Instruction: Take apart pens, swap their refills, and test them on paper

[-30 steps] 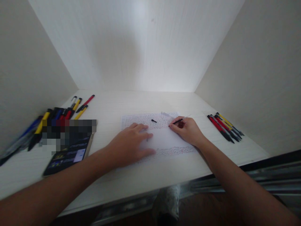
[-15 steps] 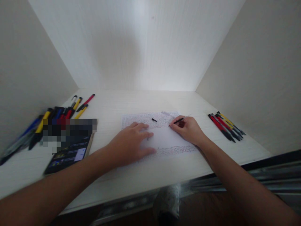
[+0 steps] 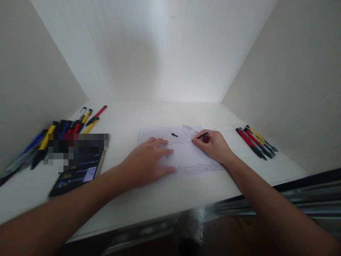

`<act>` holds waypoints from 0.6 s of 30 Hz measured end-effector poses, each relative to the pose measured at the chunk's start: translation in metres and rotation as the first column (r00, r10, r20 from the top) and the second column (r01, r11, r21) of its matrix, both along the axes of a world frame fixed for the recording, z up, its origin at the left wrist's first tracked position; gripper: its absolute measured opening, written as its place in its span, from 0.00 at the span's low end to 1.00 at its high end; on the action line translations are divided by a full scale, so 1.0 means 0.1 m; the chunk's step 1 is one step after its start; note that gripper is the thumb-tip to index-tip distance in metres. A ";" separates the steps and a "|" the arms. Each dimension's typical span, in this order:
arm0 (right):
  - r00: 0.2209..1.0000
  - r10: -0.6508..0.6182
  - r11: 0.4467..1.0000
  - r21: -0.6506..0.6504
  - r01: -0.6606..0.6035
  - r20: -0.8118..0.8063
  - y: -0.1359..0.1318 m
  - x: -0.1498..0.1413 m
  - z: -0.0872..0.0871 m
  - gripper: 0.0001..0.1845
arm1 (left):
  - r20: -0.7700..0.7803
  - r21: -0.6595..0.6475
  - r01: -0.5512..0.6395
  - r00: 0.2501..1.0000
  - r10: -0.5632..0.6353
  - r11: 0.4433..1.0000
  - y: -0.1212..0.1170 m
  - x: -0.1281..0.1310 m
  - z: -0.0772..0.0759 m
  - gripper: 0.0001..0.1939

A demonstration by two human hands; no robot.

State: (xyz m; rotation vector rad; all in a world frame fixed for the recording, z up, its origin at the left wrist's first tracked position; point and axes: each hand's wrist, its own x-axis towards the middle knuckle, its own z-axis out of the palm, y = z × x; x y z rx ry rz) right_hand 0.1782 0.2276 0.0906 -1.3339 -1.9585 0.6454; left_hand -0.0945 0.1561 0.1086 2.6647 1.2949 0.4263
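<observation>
A sheet of paper (image 3: 183,153) covered in handwritten marks at its top and bottom lies on the white desk. My left hand (image 3: 149,163) rests flat on its left side with the fingers spread. In my right hand (image 3: 214,145) is a pen (image 3: 201,136) with a dark front part and a clear rear, pinched between the fingers. Its tip meets the paper near the lower edge of the upper block of writing. A small black pen cap (image 3: 174,135) lies on that writing. Something clear and thin (image 3: 189,128) lies at the sheet's top edge, its kind unclear.
To the left is a phone (image 3: 92,170) with a lit screen, partly blurred out, beside a pile of pens (image 3: 48,142) in several colours. More red and yellow pens (image 3: 253,142) lie at the right. White panels (image 3: 165,53) enclose the desk (image 3: 160,110) at the back and sides.
The view has shifted very slightly. Both hands stay almost in place; the pen tip remains at about the same spot on the paper.
</observation>
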 end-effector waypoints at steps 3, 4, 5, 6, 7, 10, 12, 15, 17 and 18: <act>1.000 0.000 1.000 0.021 -0.001 0.025 0.00 0.01 0.00 0.08 | -0.004 0.001 0.002 1.000 -0.002 1.000 0.00 0.01 0.03 0.22; 1.000 -0.001 1.000 0.026 0.000 0.027 0.00 0.01 0.00 0.08 | -0.005 -0.001 0.000 1.000 0.000 1.000 0.00 0.02 0.03 0.21; 1.000 0.000 1.000 0.027 -0.001 0.025 0.00 0.01 -0.01 0.08 | -0.008 -0.007 -0.004 1.000 0.004 1.000 0.00 0.02 0.04 0.21; 1.000 0.004 1.000 0.026 -0.005 0.021 0.00 0.01 -0.01 0.08 | -0.011 -0.014 -0.005 1.000 0.005 1.000 0.00 0.02 0.05 0.20; 1.000 0.013 1.000 0.022 -0.014 0.017 0.00 0.01 0.00 0.08 | -0.013 -0.021 -0.003 1.000 0.003 1.000 0.00 0.02 0.05 0.20; 1.000 0.018 1.000 0.007 -0.018 0.014 -0.01 0.00 0.01 0.08 | -0.004 -0.023 -0.004 1.000 0.004 1.000 0.00 0.02 0.03 0.22; 1.000 0.004 1.000 0.012 -0.004 0.019 -0.02 -0.01 0.02 0.08 | 0.011 -0.012 0.000 1.000 0.000 1.000 0.00 0.01 0.02 0.22; 1.000 -0.002 1.000 0.029 0.002 0.018 -0.02 -0.01 0.03 0.08 | 0.015 -0.008 0.005 1.000 -0.005 1.000 0.00 0.00 0.01 0.22; 1.000 -0.009 0.999 0.032 0.008 0.012 -0.02 0.00 0.02 0.08 | 0.001 -0.011 0.002 1.000 -0.002 1.000 0.00 0.01 0.01 0.21; 1.000 -0.011 0.999 0.031 0.011 0.007 -0.02 0.00 0.02 0.08 | -0.004 -0.012 0.002 1.000 -0.002 1.000 0.00 0.01 0.02 0.21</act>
